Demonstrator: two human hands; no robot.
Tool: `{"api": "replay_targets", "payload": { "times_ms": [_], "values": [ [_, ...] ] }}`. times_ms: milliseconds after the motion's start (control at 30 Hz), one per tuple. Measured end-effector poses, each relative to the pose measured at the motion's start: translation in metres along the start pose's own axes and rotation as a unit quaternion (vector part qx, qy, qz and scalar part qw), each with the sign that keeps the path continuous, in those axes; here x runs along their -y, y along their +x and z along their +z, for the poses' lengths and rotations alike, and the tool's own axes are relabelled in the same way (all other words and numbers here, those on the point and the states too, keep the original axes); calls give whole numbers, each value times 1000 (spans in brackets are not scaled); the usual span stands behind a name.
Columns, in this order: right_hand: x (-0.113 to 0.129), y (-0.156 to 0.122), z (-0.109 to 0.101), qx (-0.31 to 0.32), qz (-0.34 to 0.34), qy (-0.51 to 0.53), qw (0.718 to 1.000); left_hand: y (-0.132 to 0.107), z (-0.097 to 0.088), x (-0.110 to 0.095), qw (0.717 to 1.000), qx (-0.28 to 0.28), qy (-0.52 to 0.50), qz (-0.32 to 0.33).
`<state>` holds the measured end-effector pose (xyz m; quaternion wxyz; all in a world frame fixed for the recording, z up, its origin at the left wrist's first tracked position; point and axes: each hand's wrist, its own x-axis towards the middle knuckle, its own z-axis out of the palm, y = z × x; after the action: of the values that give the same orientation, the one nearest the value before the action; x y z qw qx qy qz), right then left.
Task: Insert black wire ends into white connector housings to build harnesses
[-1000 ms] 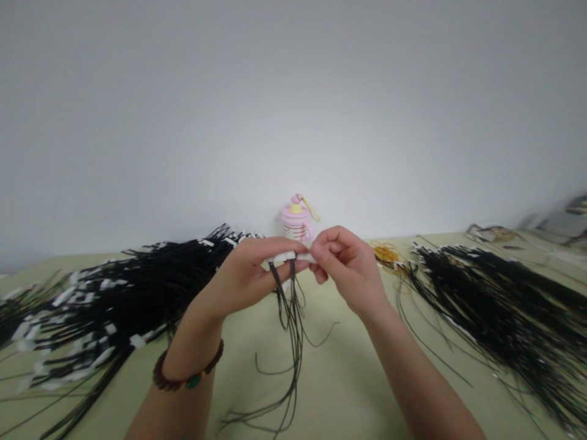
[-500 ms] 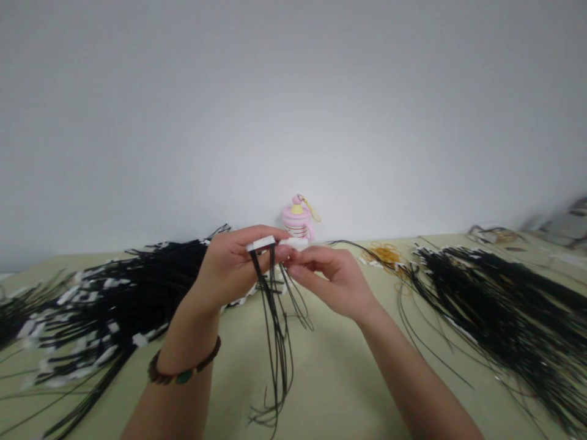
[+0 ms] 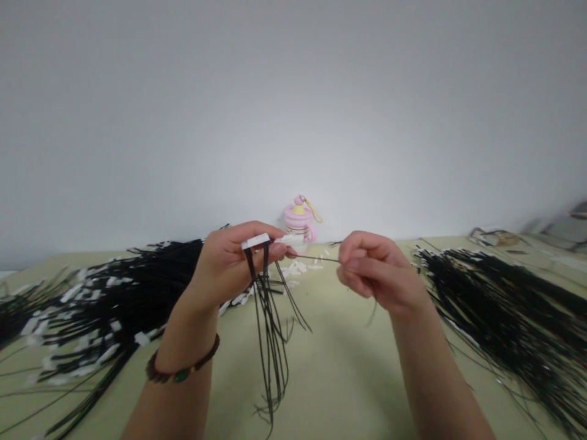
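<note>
My left hand (image 3: 224, 269) pinches a white plastic strip (image 3: 255, 241) at its fingertips, and a bunch of thin black cords (image 3: 268, 330) hangs from that strip toward the table. A second white piece (image 3: 288, 239) sticks out past the same fingers. My right hand (image 3: 376, 272) sits apart to the right, its fingers closed on a single black cord (image 3: 321, 259) that stretches across to the left hand. A beaded bracelet (image 3: 181, 368) circles my left wrist.
Large heaps of black cords with white tags lie at left (image 3: 123, 287) and right (image 3: 499, 305) on the pale green table (image 3: 339, 373). Small white pieces (image 3: 296, 269) lie behind my hands, near a pink bottle-shaped ornament (image 3: 299, 221) against the white wall (image 3: 293, 104).
My right hand has moved right, away from my left hand, drawing out a single black cord. My left hand has risen slightly, holding the white strip and hanging cords.
</note>
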<state>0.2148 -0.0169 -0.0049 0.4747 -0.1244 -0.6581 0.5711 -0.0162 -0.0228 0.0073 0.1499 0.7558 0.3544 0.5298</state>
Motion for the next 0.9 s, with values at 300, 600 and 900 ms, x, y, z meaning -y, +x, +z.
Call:
{"api": "replay_targets", "payload": {
  "times_ms": [300, 600, 900],
  "values": [
    [24, -14, -44, -207, -253, 115, 938, 1, -3, -4, 999, 7, -10, -45],
    [22, -7, -52, -306, -271, 27, 912, 3, -4, -5, 999, 9, 7, -52],
    [-12, -3, 37, -218, -175, -387, 879, 6, -4, -8, 996, 14, 88, -20]
  ]
}}
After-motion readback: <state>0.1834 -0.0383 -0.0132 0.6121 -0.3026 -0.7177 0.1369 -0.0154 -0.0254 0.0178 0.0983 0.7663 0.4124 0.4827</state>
